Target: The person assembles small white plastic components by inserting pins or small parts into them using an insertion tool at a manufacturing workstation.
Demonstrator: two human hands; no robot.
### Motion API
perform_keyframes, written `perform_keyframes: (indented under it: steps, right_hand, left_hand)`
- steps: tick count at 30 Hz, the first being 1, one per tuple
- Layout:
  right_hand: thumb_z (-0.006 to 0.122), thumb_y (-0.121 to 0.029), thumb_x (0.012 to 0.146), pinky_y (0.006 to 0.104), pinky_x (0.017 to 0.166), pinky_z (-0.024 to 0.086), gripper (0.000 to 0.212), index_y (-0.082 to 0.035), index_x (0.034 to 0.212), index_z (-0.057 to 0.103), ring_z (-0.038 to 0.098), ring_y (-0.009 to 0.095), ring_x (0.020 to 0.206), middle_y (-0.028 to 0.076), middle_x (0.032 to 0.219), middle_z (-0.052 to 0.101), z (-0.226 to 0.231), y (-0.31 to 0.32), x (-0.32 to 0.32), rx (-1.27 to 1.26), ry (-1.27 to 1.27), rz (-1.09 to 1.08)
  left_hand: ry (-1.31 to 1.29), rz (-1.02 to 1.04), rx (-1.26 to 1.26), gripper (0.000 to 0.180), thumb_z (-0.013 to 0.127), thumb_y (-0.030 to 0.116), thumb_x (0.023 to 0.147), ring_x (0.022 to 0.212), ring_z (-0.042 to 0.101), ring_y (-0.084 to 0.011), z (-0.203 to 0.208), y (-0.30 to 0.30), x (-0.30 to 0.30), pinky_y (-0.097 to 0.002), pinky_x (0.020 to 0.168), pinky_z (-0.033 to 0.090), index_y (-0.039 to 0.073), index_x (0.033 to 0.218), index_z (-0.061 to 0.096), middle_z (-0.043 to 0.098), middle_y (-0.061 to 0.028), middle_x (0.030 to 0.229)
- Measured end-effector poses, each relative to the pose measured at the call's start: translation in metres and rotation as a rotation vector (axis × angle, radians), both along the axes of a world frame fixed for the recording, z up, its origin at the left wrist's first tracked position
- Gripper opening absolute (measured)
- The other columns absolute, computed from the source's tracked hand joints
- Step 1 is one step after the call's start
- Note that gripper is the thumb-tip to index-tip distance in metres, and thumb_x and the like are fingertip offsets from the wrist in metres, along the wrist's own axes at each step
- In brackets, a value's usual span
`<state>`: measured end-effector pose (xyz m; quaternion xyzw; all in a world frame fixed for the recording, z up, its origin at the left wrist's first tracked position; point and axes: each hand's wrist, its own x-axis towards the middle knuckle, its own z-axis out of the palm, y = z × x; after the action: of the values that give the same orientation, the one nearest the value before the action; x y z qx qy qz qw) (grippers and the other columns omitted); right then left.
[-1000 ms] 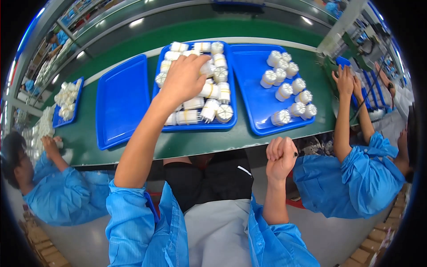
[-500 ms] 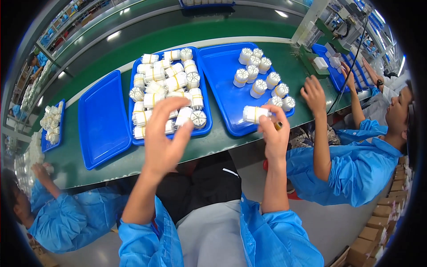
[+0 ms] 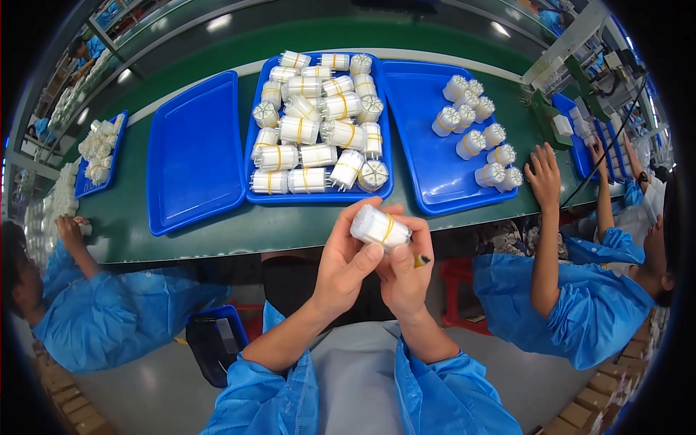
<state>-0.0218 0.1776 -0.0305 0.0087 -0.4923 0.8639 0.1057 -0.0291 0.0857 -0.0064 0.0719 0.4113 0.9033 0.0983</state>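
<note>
Both my hands meet in front of the table's near edge around a bundle of white cylindrical parts (image 3: 378,228) with a yellow rubber band. My left hand (image 3: 339,267) is closed on its left end, thumb in front. On the right end, my right hand (image 3: 407,281) also grips it, and a thin stick-like tool (image 3: 422,260) with a dark and yellowish end pokes out from those fingers. Just beyond lies a blue tray (image 3: 319,198) filled with similar banded white bundles, mostly on their sides. A second blue tray (image 3: 428,174) to its right carries several bundles standing upright.
Left of the filled tray lies another blue tray (image 3: 194,156) on the green table (image 3: 130,235). A small tray of white parts (image 3: 100,148) sits far left. Co-workers in blue sit on both sides; one's hand (image 3: 544,174) rests by the right tray. A red stool (image 3: 458,290) stands below.
My left hand, open over the filled tray before, has come to the bundle in my right hand. Both hands are now together on it. The view has shifted, so the trays appear farther right.
</note>
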Motion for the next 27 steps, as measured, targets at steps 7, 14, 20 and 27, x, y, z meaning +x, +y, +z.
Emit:
perform_keyframes:
  steps: [7, 14, 20, 27]
  right_hand:
    - [0.066, -0.038, 0.092, 0.0232, 0.062, 0.039, 0.042, 0.003, 0.102, 0.057, 0.050, 0.010, 0.069, 0.010, 0.077, 0.060, 0.006, 0.030, 0.004, 0.599, 0.172, -0.147]
    - [0.034, -0.052, 0.101, 0.0328, 0.053, 0.025, 0.057, -0.011, 0.062, 0.036, 0.031, 0.016, 0.053, 0.001, 0.058, 0.035, 0.041, 0.042, -0.010, -0.219, 0.352, 0.176]
    - [0.031, -0.055, 0.102, 0.0330, 0.052, 0.026, 0.060, -0.013, 0.059, 0.032, 0.028, 0.015, 0.050, 0.000, 0.056, 0.036, 0.052, 0.033, -0.001, -0.426, 0.319, 0.289]
    - [0.031, -0.056, 0.101, 0.0337, 0.053, 0.027, 0.060, -0.012, 0.060, 0.032, 0.030, 0.016, 0.049, 0.000, 0.055, 0.037, 0.042, 0.012, -0.005, -0.480, 0.331, 0.328]
  left_hand:
    - [-0.098, 0.005, 0.019, 0.052, 0.060, 0.025, 0.094, 0.122, 0.054, -0.0283, -0.015, -0.021, 0.003, -0.0406, 0.105, 0.041, -0.001, 0.136, 0.043, 0.055, -0.0205, 0.131]
    - [-0.133, -0.069, 0.011, 0.046, 0.064, 0.010, 0.085, 0.089, 0.061, -0.0187, -0.019, -0.022, 0.007, -0.0337, 0.078, 0.052, 0.003, 0.126, 0.046, 0.058, -0.0092, 0.099]
    - [-0.034, -0.022, -0.466, 0.042, 0.076, 0.006, 0.078, 0.082, 0.054, -0.0069, -0.012, -0.019, 0.011, -0.0251, 0.070, 0.046, 0.006, 0.113, 0.051, 0.057, -0.0001, 0.090]
    - [0.020, -0.018, -0.552, 0.035, 0.070, 0.000, 0.075, 0.089, 0.057, -0.0080, -0.005, -0.033, 0.015, -0.0261, 0.078, 0.048, 0.002, 0.109, 0.060, 0.062, -0.0028, 0.098]
